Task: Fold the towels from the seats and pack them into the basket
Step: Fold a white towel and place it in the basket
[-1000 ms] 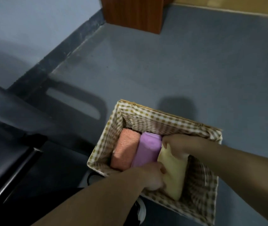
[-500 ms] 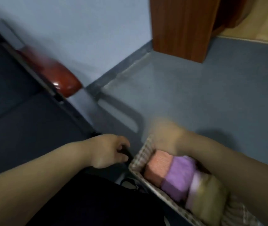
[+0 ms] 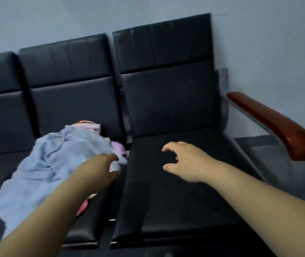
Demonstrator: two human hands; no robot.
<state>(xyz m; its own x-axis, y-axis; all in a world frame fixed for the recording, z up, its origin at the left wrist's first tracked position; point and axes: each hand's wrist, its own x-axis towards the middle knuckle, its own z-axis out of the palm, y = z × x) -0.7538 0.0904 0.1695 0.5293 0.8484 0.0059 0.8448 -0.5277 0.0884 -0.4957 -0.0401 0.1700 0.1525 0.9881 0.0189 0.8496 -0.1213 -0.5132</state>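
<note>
- Left hand (image 3: pixel 99 167) is stretched out over the middle seat (image 3: pixel 84 225), fingers and thumb spread in a wide C at the right-hand edge of the light blue towel (image 3: pixel 51 160).
- A corner of that towel sits between thumb and fingers; with the blur, it's hard to say whether the hand is actually touching the cloth, and nothing is pinched.
- The blue towel lies crumpled and unfolded, sprawled diagonally across the middle seat from the backrest down to the front edge on the left.
- Tucked under it are more towels: a pink one (image 3: pixel 89 125) peeking out at the back against the backrest, a lilac one (image 3: pixel 117 146) just beside the gap between the seats, and a red-pink edge (image 3: pixel 83 208) showing beneath the left forearm.
- Right hand (image 3: pixel 183 162) hovers above the right seat (image 3: pixel 175 210), fingers loosely curled, thumb apart, holding nothing.
- It's near the left hand, with the seat gap between them.
- The black padded bench stands against a pale wall (image 3: pixel 259 34).
- A glossy reddish-brown armrest (image 3: pixel 274 125) closes off the far right end.
</note>
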